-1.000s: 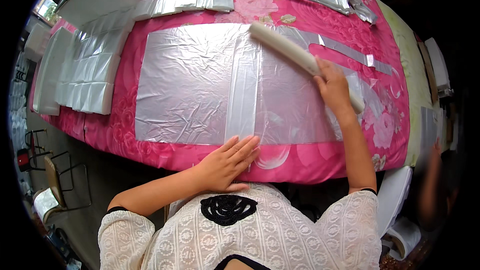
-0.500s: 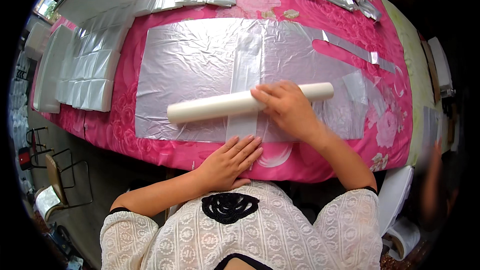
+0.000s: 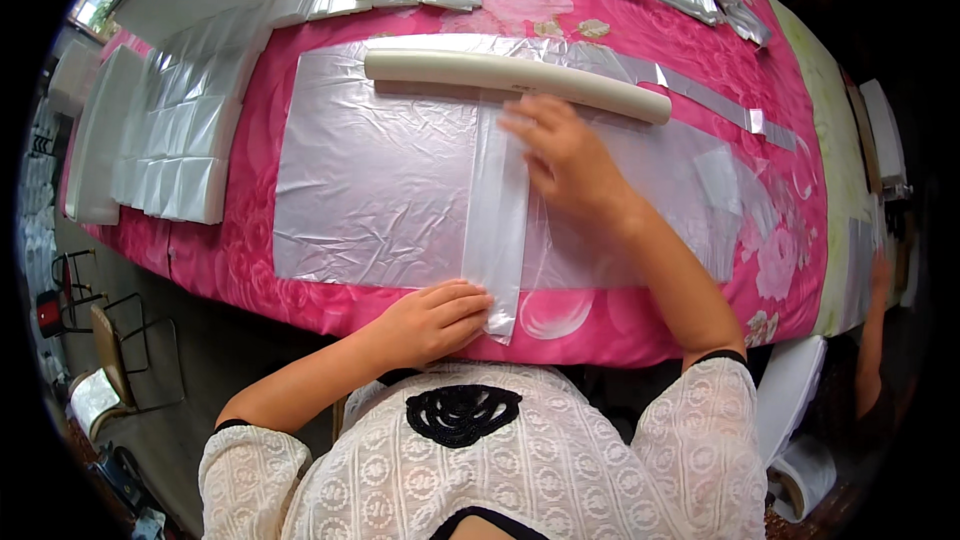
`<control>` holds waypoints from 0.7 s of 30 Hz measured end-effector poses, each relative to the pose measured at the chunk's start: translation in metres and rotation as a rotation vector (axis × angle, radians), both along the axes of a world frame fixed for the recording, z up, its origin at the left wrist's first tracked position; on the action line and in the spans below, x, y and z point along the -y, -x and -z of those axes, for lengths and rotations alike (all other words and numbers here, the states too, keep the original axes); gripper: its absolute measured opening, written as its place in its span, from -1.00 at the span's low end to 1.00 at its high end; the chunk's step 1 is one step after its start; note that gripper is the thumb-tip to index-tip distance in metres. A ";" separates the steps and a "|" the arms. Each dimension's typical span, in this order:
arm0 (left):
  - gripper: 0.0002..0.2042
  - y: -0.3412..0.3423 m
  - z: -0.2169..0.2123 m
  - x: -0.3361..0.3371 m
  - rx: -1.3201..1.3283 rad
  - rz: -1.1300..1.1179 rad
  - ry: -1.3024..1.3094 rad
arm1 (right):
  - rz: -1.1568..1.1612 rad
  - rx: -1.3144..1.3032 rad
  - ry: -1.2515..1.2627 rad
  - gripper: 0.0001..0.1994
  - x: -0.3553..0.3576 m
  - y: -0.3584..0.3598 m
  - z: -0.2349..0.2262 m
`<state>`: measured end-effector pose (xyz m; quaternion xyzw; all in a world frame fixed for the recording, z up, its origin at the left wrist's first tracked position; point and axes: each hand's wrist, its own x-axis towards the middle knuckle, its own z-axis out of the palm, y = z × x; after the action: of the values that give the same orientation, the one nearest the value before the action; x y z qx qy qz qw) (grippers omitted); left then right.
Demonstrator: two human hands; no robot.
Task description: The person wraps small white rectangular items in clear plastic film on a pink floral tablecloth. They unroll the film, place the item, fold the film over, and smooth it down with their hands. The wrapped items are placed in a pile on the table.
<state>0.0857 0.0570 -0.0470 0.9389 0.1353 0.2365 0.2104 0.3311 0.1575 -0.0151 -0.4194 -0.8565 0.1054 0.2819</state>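
- Touching the strip at its near end with the left hand, fingers close together (thumb hidden, so no telling whether pinching or only pressing).
- Above or on the strip's farther part with the right hand, fingers loosely spread, too blurred to tell about contact.
- Just beyond the right hand's fingertips, lying crosswise over the sheet: the cream tube.
- Spread flat to either side of the right hand: the sheet, on the pink-covered counter.
- Well left of both hands, in rows: bags.
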 end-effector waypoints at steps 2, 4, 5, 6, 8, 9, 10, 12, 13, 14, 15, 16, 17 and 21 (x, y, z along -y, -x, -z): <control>-0.82 -0.002 -0.003 -0.001 0.043 -0.013 0.030 | -0.199 -0.006 0.275 -0.51 0.031 0.004 -0.001; -0.84 -0.006 -0.010 -0.005 0.085 -0.025 0.117 | -0.200 -0.045 0.273 -0.50 0.059 0.011 0.001; -0.84 -0.006 -0.014 -0.008 0.133 -0.050 0.184 | -0.201 -0.064 0.270 -0.50 0.069 0.014 0.001; -0.83 -0.006 -0.019 -0.010 0.181 -0.075 0.252 | -0.165 -0.066 0.249 -0.49 0.076 0.017 0.004; -0.80 -0.004 -0.025 -0.018 0.247 -0.078 0.292 | -0.098 -0.074 0.201 -0.47 0.083 0.021 0.009; -0.78 -0.003 -0.026 -0.024 0.267 -0.054 0.266 | -0.047 -0.084 0.158 -0.53 0.083 0.023 0.007; -0.75 -0.001 -0.029 -0.031 0.285 -0.029 0.240 | -0.015 -0.107 0.142 -0.56 0.083 0.022 0.011; -0.51 0.000 -0.042 -0.045 0.104 0.022 0.210 | 0.048 -0.154 0.112 -0.62 0.081 0.018 0.022; -0.43 -0.003 -0.049 -0.051 -0.006 0.003 0.176 | 0.099 -0.194 0.102 -0.71 0.080 0.019 0.018; -0.33 -0.002 -0.048 -0.054 -0.121 0.000 0.177 | 0.103 -0.194 0.117 -0.71 0.080 0.019 0.017; -0.22 0.000 -0.047 -0.057 -0.239 0.000 0.172 | 0.108 -0.195 0.133 -0.71 0.080 0.018 0.016; -0.27 -0.001 -0.040 -0.057 -0.236 -0.035 0.156 | 0.111 -0.195 0.148 -0.71 0.080 0.017 0.016; -0.31 -0.001 -0.032 -0.056 -0.233 -0.070 0.140 | 0.115 -0.192 0.143 -0.73 0.079 0.017 0.015; -0.47 -0.005 -0.009 -0.059 -0.091 -0.204 0.127 | 0.164 -0.194 0.145 -0.80 0.076 0.017 0.013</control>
<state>0.0911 0.1157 -0.0375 0.9148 0.2539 0.2049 0.2379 0.3140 0.0814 -0.0281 -0.4950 -0.7783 0.1834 0.3399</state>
